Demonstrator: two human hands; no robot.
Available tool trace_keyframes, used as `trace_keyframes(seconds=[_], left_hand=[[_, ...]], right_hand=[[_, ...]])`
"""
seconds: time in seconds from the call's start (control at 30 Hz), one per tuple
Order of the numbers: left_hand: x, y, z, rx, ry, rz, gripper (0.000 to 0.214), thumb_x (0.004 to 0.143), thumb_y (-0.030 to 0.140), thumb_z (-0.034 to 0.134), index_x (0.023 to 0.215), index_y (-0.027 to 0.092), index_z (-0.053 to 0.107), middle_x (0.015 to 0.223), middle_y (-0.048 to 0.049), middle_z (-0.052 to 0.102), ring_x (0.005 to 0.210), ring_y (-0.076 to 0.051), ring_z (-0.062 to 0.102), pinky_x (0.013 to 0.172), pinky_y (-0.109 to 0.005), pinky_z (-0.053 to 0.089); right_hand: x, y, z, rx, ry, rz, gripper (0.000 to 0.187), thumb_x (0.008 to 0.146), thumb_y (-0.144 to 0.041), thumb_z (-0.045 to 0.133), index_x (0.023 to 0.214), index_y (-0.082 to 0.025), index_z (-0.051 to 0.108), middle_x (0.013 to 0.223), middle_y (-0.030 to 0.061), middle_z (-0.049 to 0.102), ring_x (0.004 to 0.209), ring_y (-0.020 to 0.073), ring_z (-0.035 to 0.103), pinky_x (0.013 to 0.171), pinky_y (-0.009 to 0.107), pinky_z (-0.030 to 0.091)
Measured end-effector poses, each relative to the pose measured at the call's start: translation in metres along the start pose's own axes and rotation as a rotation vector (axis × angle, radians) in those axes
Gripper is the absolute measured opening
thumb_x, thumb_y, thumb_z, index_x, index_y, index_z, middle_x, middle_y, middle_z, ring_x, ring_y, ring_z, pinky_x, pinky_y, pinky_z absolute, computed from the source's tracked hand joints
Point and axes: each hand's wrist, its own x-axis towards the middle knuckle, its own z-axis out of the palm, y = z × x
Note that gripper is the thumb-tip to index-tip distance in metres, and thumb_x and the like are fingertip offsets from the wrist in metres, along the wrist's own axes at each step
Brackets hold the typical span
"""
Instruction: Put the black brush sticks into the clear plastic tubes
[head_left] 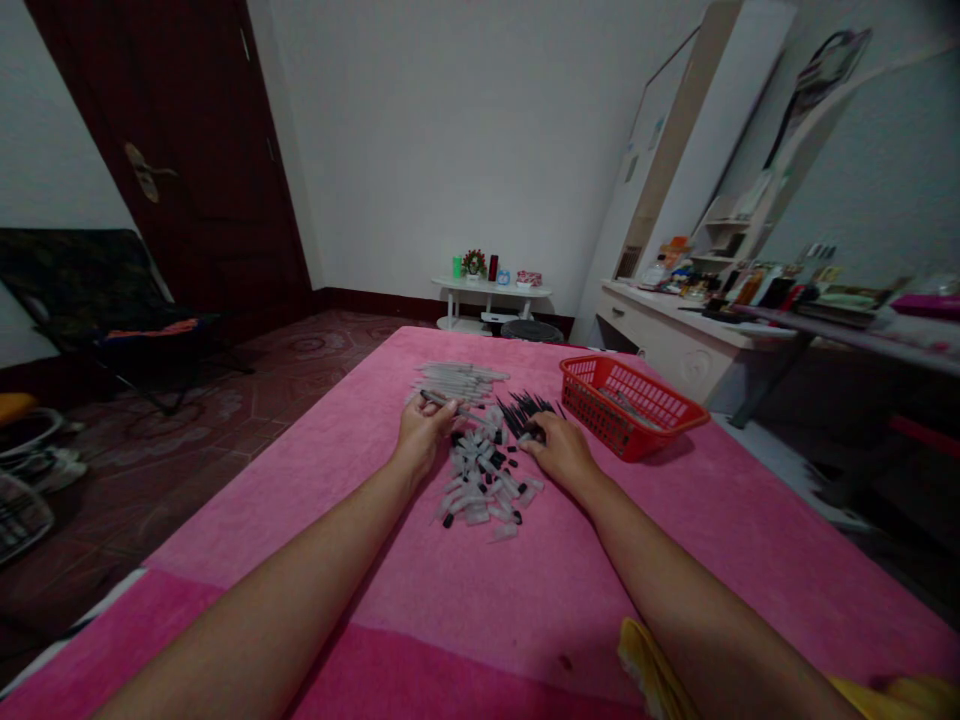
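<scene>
My left hand is closed round a slim pen barrel, which points to the right over the pile. My right hand has its fingertips pinched together at the near edge of a heap of thin black pointed pieces. Something small and dark shows at those fingertips, too small to name. Between the hands lies a loose pile of clear pen caps, some with black ends. Behind my left hand, several pale pen barrels lie side by side.
A red plastic basket with thin pale pieces stands at the right on the pink cloth. A yellow cloth is by my right forearm. Beyond are a white side table, a cluttered dresser and a folding chair.
</scene>
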Motion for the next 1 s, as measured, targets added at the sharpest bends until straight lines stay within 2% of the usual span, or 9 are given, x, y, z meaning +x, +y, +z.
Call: trace_keyframes(seconds=[0.23, 0.4, 0.47, 0.6, 0.67, 0.8, 1.0], left_hand=[[0.002, -0.002, -0.002, 0.024, 0.003, -0.003, 0.044, 0.054, 0.021, 0.082, 0.083, 0.017, 0.049, 0.081, -0.0024, 0.066, 0.076, -0.018, 0.067, 0.064, -0.028, 0.055], [0.002, -0.002, -0.002, 0.013, 0.006, -0.002, 0.043, 0.055, 0.020, 0.082, 0.083, 0.017, 0.050, 0.080, -0.0023, 0.066, 0.076, -0.018, 0.067, 0.063, -0.028, 0.055], [0.002, -0.002, -0.001, 0.005, 0.005, 0.002, 0.043, 0.055, 0.020, 0.082, 0.084, 0.016, 0.050, 0.080, -0.0023, 0.066, 0.075, -0.017, 0.067, 0.062, -0.027, 0.055], [0.001, -0.003, -0.001, -0.007, 0.005, -0.002, 0.043, 0.055, 0.020, 0.082, 0.084, 0.016, 0.050, 0.081, -0.0024, 0.067, 0.076, -0.017, 0.067, 0.062, -0.026, 0.056], [0.002, -0.003, -0.002, -0.006, 0.003, -0.003, 0.042, 0.056, 0.020, 0.081, 0.085, 0.016, 0.051, 0.082, -0.0030, 0.067, 0.076, -0.017, 0.067, 0.063, -0.026, 0.056], [0.003, -0.004, -0.004, -0.020, 0.018, -0.002, 0.041, 0.056, 0.020, 0.081, 0.085, 0.016, 0.052, 0.082, -0.0031, 0.067, 0.076, -0.017, 0.067, 0.064, -0.026, 0.056], [0.004, -0.003, -0.004, -0.016, 0.018, -0.007, 0.040, 0.055, 0.020, 0.081, 0.084, 0.015, 0.054, 0.081, -0.0025, 0.066, 0.075, -0.015, 0.067, 0.066, -0.027, 0.055]], right_hand=[[0.001, 0.007, 0.000, 0.078, -0.005, 0.001, 0.022, 0.067, -0.035, 0.072, 0.081, -0.019, 0.065, 0.074, -0.0007, 0.063, 0.067, 0.0129, 0.054, 0.059, 0.023, 0.034], [0.004, 0.018, -0.010, 0.221, -0.070, -0.009, 0.022, 0.064, -0.035, 0.072, 0.073, -0.017, 0.065, 0.064, -0.0024, 0.061, 0.060, 0.0120, 0.053, 0.056, 0.022, 0.034], [0.005, 0.018, -0.014, 0.329, -0.055, 0.019, 0.023, 0.065, -0.034, 0.071, 0.077, -0.015, 0.065, 0.065, -0.0011, 0.063, 0.059, 0.0125, 0.054, 0.055, 0.022, 0.036], [0.008, 0.005, -0.015, 0.530, 0.063, 0.025, 0.028, 0.069, -0.029, 0.065, 0.092, -0.013, 0.067, 0.081, 0.0048, 0.069, 0.069, 0.0155, 0.060, 0.063, 0.025, 0.043], [0.008, -0.006, -0.011, 0.534, 0.094, 0.030, 0.025, 0.071, -0.029, 0.063, 0.090, -0.013, 0.069, 0.080, 0.0052, 0.070, 0.070, 0.0165, 0.061, 0.064, 0.026, 0.044], [0.003, -0.027, -0.007, 0.476, 0.073, 0.052, 0.018, 0.069, -0.024, 0.062, 0.082, -0.015, 0.070, 0.074, 0.0030, 0.070, 0.064, 0.0155, 0.060, 0.059, 0.025, 0.043], [-0.001, -0.033, -0.009, 0.393, 0.098, 0.075, 0.016, 0.070, -0.023, 0.062, 0.083, -0.018, 0.070, 0.073, 0.0015, 0.070, 0.062, 0.0139, 0.060, 0.058, 0.023, 0.042]])
